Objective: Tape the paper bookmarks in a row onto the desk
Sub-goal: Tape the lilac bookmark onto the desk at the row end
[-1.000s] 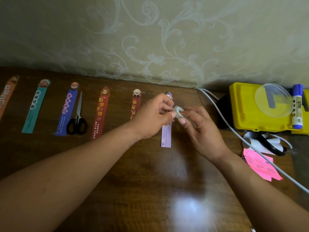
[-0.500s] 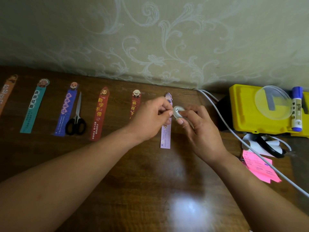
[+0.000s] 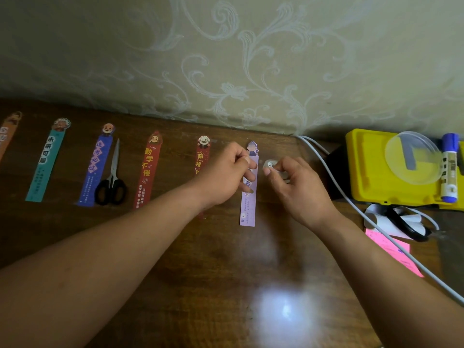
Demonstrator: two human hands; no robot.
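Observation:
Several paper bookmarks lie in a row on the wooden desk (image 3: 213,259): orange (image 3: 7,136), teal (image 3: 46,162), blue (image 3: 96,167), red (image 3: 148,169), dark red (image 3: 202,154) and lilac (image 3: 249,197). My right hand (image 3: 293,187) grips a small roll of clear tape (image 3: 272,167) just right of the lilac bookmark's top. My left hand (image 3: 228,172) hovers over that bookmark with thumb and forefinger pinched together, seemingly on the tape's free end, which is too clear to see.
Black-handled scissors (image 3: 111,182) lie between the blue and red bookmarks. At the right stand a yellow case (image 3: 371,177) with a clear round lid (image 3: 411,159) and a glue stick (image 3: 449,169), a white cable (image 3: 351,204), pink notes (image 3: 391,252) and white paper rolls (image 3: 391,219).
My hands have drawn apart: the left moved slightly left from the tape roll, the right slightly right. The lilac bookmark's top now shows between them.

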